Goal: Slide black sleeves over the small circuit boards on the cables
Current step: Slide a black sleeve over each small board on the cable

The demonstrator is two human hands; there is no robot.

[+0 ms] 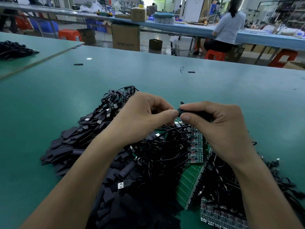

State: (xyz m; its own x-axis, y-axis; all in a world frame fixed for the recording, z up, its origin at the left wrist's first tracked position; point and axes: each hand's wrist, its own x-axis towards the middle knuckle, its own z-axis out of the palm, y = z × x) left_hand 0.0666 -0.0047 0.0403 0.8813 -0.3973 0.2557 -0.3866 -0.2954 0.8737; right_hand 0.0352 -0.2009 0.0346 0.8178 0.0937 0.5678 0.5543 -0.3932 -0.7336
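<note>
Sleeving step in hand: above the table [165,76], the right hand [219,128] pinches 1 sleeve [182,111], the left hand [142,116] pinches its open end, board hidden; next move likely requires pushing the sleeve fully over.

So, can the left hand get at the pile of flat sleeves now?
Probably yes: the pile lies uncovered beside the left hand, but it and the right hand are pinching a sleeve.
</note>
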